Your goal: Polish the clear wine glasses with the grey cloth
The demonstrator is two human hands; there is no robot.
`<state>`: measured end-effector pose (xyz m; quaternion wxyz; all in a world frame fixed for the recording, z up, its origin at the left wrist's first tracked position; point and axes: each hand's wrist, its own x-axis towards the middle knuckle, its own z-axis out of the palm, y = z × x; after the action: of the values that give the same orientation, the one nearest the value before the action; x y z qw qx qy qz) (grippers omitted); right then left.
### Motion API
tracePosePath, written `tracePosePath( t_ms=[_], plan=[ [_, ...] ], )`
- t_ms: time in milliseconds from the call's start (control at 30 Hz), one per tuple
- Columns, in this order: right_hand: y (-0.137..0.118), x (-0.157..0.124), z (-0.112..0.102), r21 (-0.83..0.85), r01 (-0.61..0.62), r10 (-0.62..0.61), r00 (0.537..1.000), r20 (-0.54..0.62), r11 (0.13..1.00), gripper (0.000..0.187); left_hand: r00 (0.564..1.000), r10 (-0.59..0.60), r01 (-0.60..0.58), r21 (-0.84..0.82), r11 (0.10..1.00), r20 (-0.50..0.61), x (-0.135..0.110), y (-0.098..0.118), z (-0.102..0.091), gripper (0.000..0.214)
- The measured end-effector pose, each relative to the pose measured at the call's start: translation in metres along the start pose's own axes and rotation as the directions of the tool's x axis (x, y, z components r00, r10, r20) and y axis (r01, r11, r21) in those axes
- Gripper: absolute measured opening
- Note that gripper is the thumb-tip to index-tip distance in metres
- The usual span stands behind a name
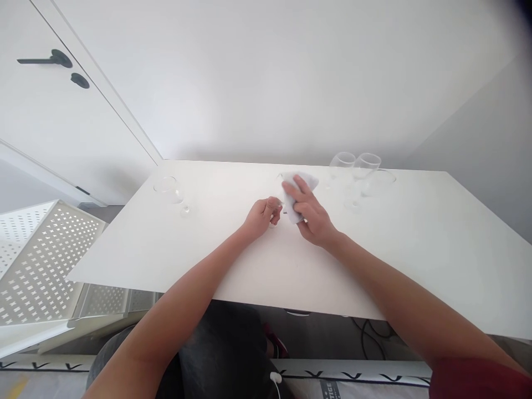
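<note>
Over the middle of the table, my right hand (313,216) is closed around a white cloth (310,180), pressing it to a clear glass that is mostly hidden. Only a bit of the glass's edge (280,177) shows beside the cloth. My left hand (265,215) has its fingers pinched at the near side of that glass, seemingly on its stem, which is hard to make out. To the left of my hands stands a clear stemmed glass (168,191). Several more clear stemmed glasses (366,166) are grouped to the right, near the table's back edge.
The white table (233,183) runs along a white wall. At the left are a door with a dark handle (45,59) and a perforated cream rack (54,255) by the table's edge. Dark cables (374,335) lie on the floor below.
</note>
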<state>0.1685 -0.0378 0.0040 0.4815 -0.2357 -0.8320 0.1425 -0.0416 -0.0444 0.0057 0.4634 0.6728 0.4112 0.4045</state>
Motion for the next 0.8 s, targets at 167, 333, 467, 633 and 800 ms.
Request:
tracePosePath(
  t_ms=[167,333,467,633,800],
  plan=[
    [0.002,0.007,-0.01,-0.112,0.145,-0.115,0.964,0.238,0.983,0.029,0.983,0.177,-0.146,0.363,0.92,-0.054,0.003,-0.014,-0.005,0.074],
    [-0.001,0.007,-0.013,-0.194,0.168,-0.123,0.967,0.221,0.966,0.016,0.959,0.266,-0.255,0.687,0.681,0.093,0.007,-0.016,-0.014,0.056],
    [-0.01,0.001,-0.014,-0.083,-0.073,0.081,0.992,0.1,0.994,0.009,0.908,0.332,-0.415,0.659,0.627,0.256,0.006,-0.009,-0.014,0.063],
    [-0.021,0.004,-0.015,0.552,-0.444,0.495,0.866,0.063,0.706,0.026,0.909,0.358,-0.413,0.564,0.715,0.212,0.002,-0.004,-0.007,0.072],
    [-0.019,0.009,-0.007,0.658,-0.465,0.535,0.838,0.111,0.592,0.049,0.975,0.223,-0.213,0.257,0.943,-0.009,0.002,-0.005,-0.005,0.078]
  ],
)
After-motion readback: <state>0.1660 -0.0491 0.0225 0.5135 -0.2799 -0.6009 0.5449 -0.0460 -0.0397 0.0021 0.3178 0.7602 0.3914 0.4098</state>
